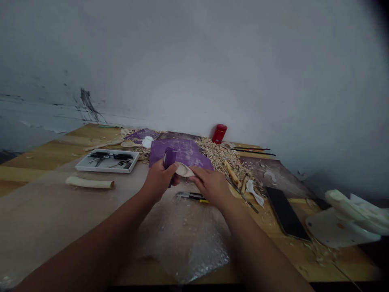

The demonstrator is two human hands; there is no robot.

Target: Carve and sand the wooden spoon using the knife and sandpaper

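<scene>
Held a folded wad of purple sandpaper [169,157] in the left hand [158,180], with the grip wrapped tight round it and the thumb on the near face. Pinched a pale carved wooden spoon [184,170] by its bowl in the right hand [211,184], with the fingers pressed together on top. Held both touching in the air, above a sheet of bubble wrap [185,239] on the surface [45,211] and in front of a larger purple sandpaper sheet [185,152]. Judged the spoon light, stiff and dry, probably dusty and so apt to slip. Judged it thin at the bowl's edge, hence best taken at the thicker part of the bowl; could not see the handle behind the hands. Judged the wad limp and gritty, easy to bend and unlikely to slide in the grip. Saw a shallow white tray [79,165] to the left, well apart, with several dark-handled small tools [112,157] lying flat in it. Saw a red lidded canister [219,134] by the wall, closed, contents hidden. Noted wood shavings [220,156] heaped beside the sheet and a yellow-and-black utility knife [191,196] lying just below the hands.
</scene>
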